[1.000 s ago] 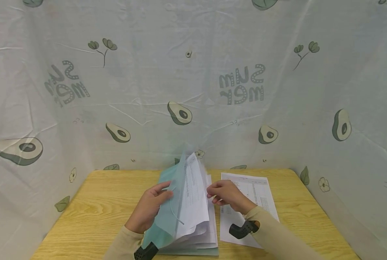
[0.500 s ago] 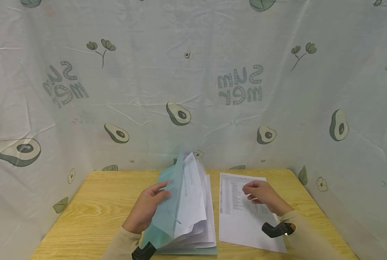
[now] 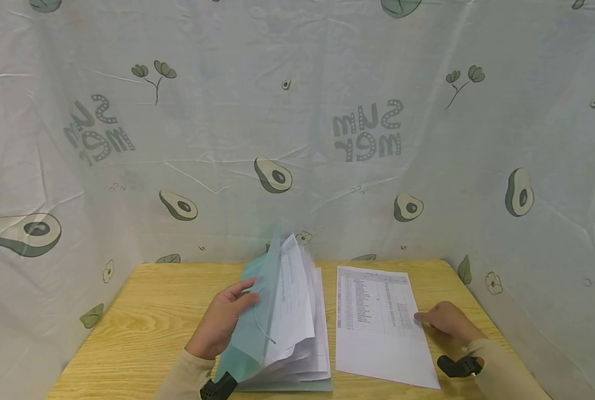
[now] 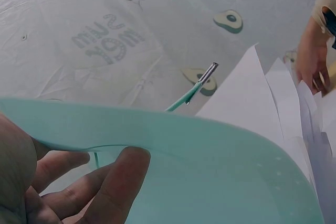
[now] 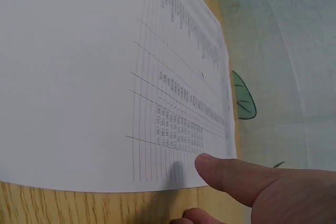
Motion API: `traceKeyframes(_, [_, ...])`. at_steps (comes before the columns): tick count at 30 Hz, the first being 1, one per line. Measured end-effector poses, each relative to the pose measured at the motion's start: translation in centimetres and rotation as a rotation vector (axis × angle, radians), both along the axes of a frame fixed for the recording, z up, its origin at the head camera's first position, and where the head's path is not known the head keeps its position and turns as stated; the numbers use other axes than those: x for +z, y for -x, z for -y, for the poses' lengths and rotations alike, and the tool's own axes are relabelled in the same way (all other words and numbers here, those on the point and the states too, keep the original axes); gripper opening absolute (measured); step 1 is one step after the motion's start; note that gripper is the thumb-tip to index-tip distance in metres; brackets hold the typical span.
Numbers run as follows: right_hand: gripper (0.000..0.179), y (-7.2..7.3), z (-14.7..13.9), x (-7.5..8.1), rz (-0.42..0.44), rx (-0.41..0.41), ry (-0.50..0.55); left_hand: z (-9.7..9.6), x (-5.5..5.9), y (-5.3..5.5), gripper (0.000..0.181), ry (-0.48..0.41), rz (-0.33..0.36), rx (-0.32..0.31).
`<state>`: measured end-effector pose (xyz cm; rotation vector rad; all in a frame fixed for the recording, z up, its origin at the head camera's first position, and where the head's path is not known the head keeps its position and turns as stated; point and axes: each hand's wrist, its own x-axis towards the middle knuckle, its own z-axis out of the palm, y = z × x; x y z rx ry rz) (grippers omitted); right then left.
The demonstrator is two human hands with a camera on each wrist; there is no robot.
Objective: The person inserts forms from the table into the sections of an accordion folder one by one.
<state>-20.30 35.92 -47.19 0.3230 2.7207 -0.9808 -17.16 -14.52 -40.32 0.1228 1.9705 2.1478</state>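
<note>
My left hand (image 3: pixel 222 319) pinches the raised cover of a translucent teal folder (image 3: pixel 249 336) between thumb and fingers. A stack of printed papers (image 3: pixel 294 311) fans up inside it. From the cover sticks a thin teal cord with a metal tip (image 4: pixel 210 72). To the folder's right, a loose sheet printed with a table (image 3: pixel 377 353) lies flat on the wooden tabletop. My right hand (image 3: pixel 447 321) is at this sheet's right edge. In the right wrist view the thumb (image 5: pixel 226 174) reaches over the edge, its shadow on the paper; the other fingers are mostly hidden.
The wooden table (image 3: pixel 167 311) carries the folder and the loose sheet. A pale curtain (image 3: pixel 297 111) printed with avocados and leaves stands round the back and sides of the table. A black wrist camera (image 3: pixel 461 365) sits on my right wrist.
My right hand has moved right, from beside the folder's papers across the loose sheet to its right edge. My left hand has kept holding the folder cover up.
</note>
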Motion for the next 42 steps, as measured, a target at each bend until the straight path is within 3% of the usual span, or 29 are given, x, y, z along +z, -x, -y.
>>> traceKeyframes(7, [0.046, 0.3, 0.4, -0.7, 0.004, -0.003, -0.018, 0.1, -0.1, 0.1, 0.049, -0.013, 0.004, -0.005])
traceKeyframes(22, [0.029, 0.7, 1.7, -1.8, -0.002, -0.026, -0.050, 0.3, -0.3, 0.4, 0.047, -0.031, 0.014, 0.004])
traceKeyframes(42, [0.038, 0.3, 2.4, -0.7, -0.031, -0.002, -0.091, 0.6, -0.2, 0.4, 0.050, -0.045, -0.005, -0.008])
